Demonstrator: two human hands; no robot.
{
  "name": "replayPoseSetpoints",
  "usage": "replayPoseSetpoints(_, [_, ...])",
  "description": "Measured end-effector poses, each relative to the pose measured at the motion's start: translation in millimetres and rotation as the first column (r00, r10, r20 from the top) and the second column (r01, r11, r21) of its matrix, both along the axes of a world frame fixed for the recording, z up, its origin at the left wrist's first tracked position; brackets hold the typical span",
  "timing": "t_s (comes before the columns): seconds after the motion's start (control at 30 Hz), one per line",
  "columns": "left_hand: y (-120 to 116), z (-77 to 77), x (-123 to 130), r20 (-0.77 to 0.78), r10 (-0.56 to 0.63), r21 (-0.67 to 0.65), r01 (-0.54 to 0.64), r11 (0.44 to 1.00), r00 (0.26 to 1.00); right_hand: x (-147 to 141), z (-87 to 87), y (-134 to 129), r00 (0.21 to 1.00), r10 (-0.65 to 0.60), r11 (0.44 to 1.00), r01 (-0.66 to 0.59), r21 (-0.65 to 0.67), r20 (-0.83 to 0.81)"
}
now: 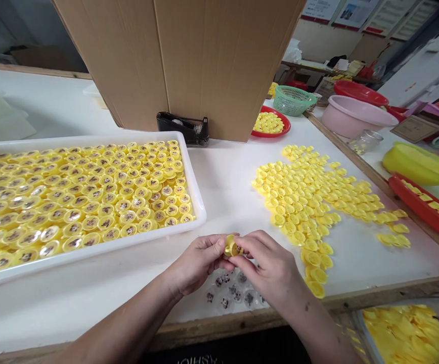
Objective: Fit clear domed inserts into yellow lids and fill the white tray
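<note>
My left hand [200,260] and my right hand [270,263] meet over the front of the white table. Between their fingertips is a small round yellow plastic piece [230,244] with a dark printed picture on it. Both hands are closed on this piece, thumbs and forefingers pinching it from either side. Under the hands lie several clear round stickers [225,293] with dark cartoon prints, partly hidden by my right hand. To the right, many plain yellow round pieces [299,197] are spread over the table.
A white tray [199,215] full of printed yellow pieces stands left. Behind are a black tape dispenser [183,129] and a large cardboard box [189,60]. A red plate [286,124], green basket [293,100] and pink basin [352,119] stand back right. Yellow pieces [409,333] fill a container below the edge.
</note>
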State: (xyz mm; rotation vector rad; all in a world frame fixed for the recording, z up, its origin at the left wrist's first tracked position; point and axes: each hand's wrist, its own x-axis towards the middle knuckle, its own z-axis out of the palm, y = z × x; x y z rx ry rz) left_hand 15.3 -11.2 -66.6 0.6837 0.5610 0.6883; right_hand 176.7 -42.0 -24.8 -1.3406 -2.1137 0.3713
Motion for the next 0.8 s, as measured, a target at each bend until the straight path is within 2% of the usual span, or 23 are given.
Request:
replayPoseSetpoints(0.1, [-2, 6.0, 2, -0.058, 0.036, 0.128, -0.028, 0.991, 0.998, -2, -6.7, -2, 0.998, -0.053, 0.999, 0.053, 0.002, -0.044])
replayPoseSetpoints(0.2, [-5, 11.7, 4, -0.157, 0.068, 0.22, -0.033, 0.975, 0.985, 2, -9.1, -3, 0.98, -0.09, 0.995, 0.082, -0.049, -0.177])
replayPoseSetpoints(0.3, [-6, 12.5, 5, -0.194, 0.132, 0.233, -0.085, 0.969, 0.972, 8, -10.2, -3, 0.93, -0.144, 0.971, 0.067, -0.229, -0.338])
replayPoseSetpoints(0.43, [-10, 9.2, 9, -0.226, 0.22, 0.285, -0.152, 0.946, 0.949, 11, -15.5, -4, 0.858, -0.239, 0.884, -0.002, -0.467, -0.455])
replayPoseSetpoints(0.57, [-12, 10.8, 12, -0.35, 0.24, 0.342, -0.114, 0.933, 0.905, 7, -23.0, -6, 0.795, -0.28, 0.859, -0.043, -0.511, -0.538])
replayPoseSetpoints(0.67, [-11, 19.3, 10, -0.506, 0.253, 0.406, -0.031, 0.913, 0.825, 4, -24.3, -5, 0.709, -0.312, 0.848, -0.091, -0.521, -0.632])
replayPoseSetpoints(0.73, [-9, 29.7, 5, -0.608, 0.296, 0.511, 0.078, 0.856, 0.737, 4, -22.6, -3, 0.659, -0.353, 0.836, -0.097, -0.54, -0.664])
replayPoseSetpoints(0.8, [-7, 42.5, 0, -0.663, 0.376, 0.644, 0.236, 0.728, 0.647, 3, -20.2, 1, 0.624, -0.402, 0.818, -0.084, -0.569, -0.67])
